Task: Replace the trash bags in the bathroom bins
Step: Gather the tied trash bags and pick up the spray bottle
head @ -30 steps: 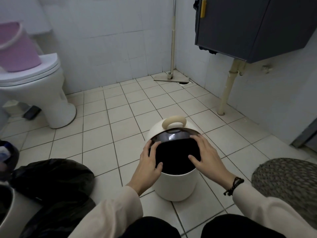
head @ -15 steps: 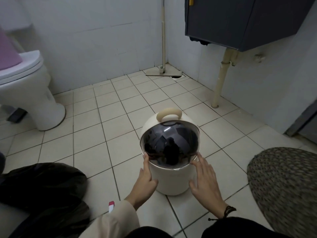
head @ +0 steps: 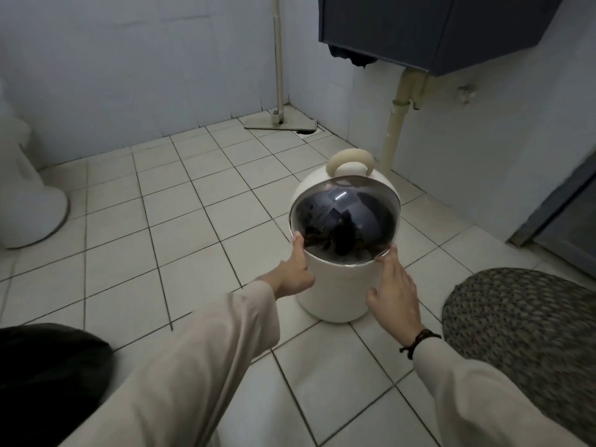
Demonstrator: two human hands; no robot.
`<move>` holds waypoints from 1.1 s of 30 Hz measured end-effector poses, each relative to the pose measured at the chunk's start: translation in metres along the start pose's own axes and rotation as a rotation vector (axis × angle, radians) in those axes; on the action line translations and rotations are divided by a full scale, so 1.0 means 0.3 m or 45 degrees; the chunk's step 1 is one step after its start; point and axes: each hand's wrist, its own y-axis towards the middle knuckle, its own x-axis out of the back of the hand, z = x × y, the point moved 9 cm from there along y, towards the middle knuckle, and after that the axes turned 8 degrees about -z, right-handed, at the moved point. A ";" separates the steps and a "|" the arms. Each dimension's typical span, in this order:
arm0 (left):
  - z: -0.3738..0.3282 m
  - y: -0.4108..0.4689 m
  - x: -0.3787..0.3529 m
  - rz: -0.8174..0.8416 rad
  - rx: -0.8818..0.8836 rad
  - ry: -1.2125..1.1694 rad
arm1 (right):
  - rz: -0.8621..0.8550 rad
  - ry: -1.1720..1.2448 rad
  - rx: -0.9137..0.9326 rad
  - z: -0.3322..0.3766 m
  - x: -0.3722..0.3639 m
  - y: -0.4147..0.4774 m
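Bin (head: 335, 285) is standing on the tiled floor (head: 193, 246), right of frame centre, dark dome lid (head: 345, 224) closed. Left hand (head: 295, 272) and right hand (head: 392, 293) are pressing open-fingered against its sides, gripping nothing else.

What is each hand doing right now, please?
Left hand: open, against the white bin, gripping nothing.
Right hand: open, fingertips at the bin's dome lid.
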 end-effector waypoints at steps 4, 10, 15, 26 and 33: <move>-0.014 -0.115 0.030 0.126 0.057 0.145 | 0.204 0.038 -0.182 0.042 -0.001 -0.055; 0.074 -0.432 0.172 0.077 0.175 0.028 | 1.098 0.426 -0.244 0.491 -0.130 -0.299; 0.408 -0.740 0.498 -0.485 0.308 0.247 | 1.340 0.035 0.459 1.002 -0.071 -0.496; 1.115 -1.189 0.484 -0.342 0.703 0.677 | 1.268 0.140 0.841 1.606 -0.396 -0.856; 1.138 -1.149 0.633 -0.770 0.581 0.598 | 0.809 0.365 0.972 1.879 -0.559 -0.859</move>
